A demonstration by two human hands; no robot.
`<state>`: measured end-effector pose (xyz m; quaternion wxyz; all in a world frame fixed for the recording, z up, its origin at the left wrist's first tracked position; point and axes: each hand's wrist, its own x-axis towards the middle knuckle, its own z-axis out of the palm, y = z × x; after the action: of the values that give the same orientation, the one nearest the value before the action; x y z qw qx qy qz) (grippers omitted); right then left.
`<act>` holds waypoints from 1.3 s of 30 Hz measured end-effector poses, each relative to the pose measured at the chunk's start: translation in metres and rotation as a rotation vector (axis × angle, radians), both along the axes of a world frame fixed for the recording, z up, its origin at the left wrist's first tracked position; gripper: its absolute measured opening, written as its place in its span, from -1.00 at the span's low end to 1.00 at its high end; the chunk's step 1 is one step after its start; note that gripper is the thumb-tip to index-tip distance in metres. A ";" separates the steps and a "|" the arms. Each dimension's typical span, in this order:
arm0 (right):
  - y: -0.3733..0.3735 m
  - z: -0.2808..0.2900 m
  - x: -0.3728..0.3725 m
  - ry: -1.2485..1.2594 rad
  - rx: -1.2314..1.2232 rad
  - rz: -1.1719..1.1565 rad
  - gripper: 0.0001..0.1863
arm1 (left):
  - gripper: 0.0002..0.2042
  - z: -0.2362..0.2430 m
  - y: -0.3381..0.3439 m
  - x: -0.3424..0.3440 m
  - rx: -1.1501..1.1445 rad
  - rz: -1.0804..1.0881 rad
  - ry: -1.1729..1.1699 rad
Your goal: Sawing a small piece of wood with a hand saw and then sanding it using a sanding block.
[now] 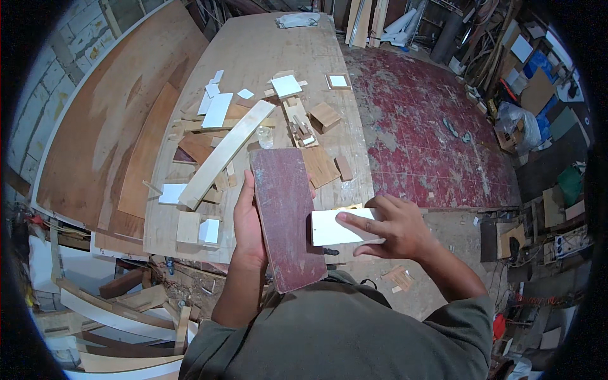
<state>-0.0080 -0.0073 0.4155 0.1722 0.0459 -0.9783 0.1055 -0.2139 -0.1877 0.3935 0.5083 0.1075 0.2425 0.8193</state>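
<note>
My left hand [249,218] grips a long reddish-brown sanding board [285,215] from its left side and holds it up in front of me, its fingers wrapped behind it. The board's face looks scuffed and its lower end is ragged. A white-faced wooden block [345,228] is in my right hand [396,228], the index finger lying along its white face and the other fingers around its right end. The left end of the block meets or overlaps the board's right edge; whether they touch I cannot tell.
Beyond my hands stands a plywood-topped table [266,47] with a pale plank [228,155], white panels [217,110], a clear cup [265,137] and a small open wooden box [325,117]. Large boards [114,120] lean at the left. Curved offcuts [120,310] lie lower left; a red floor [437,133] spreads right.
</note>
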 end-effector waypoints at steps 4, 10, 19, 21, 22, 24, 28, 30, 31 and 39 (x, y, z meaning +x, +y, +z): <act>-0.015 -0.018 0.002 0.080 0.051 0.161 -0.33 | -0.28 0.002 -0.002 -0.001 -0.084 -0.009 -0.017; -0.001 0.001 -0.009 0.063 0.088 0.128 -0.36 | -0.26 0.004 -0.005 0.005 -0.059 -0.047 -0.036; 0.026 -0.023 -0.001 0.012 -1.674 0.004 -0.14 | -0.25 -0.018 -0.005 -0.005 -0.073 0.136 -0.082; 0.008 -0.019 -0.003 -0.072 -1.851 0.142 -0.13 | -0.25 -0.020 -0.005 -0.001 -0.116 0.174 0.001; 0.002 -0.020 -0.008 -0.059 -1.919 0.166 -0.16 | -0.25 -0.015 -0.009 0.002 -0.115 0.169 -0.025; 0.000 -0.019 -0.008 -0.033 -1.992 0.188 -0.18 | -0.25 -0.013 -0.006 0.008 -0.116 0.148 -0.020; -0.002 -0.019 -0.011 0.142 -2.101 0.151 -0.35 | -0.25 -0.011 -0.001 0.017 -0.062 0.096 -0.026; -0.011 -0.016 -0.017 0.301 -2.170 -0.013 -0.48 | -0.28 -0.004 0.002 0.023 -0.082 0.141 0.003; -0.014 -0.017 -0.018 0.302 -2.169 -0.016 -0.48 | -0.31 -0.001 0.003 0.026 -0.104 0.172 0.026; -0.033 -0.008 -0.033 0.416 -2.123 -0.458 -0.50 | -0.30 0.000 0.010 0.043 -0.094 0.243 0.058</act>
<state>-0.0411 -0.0400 0.4079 0.3007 -0.2906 -0.3278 0.8472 -0.1706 -0.1779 0.3939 0.4027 0.0771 0.3063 0.8591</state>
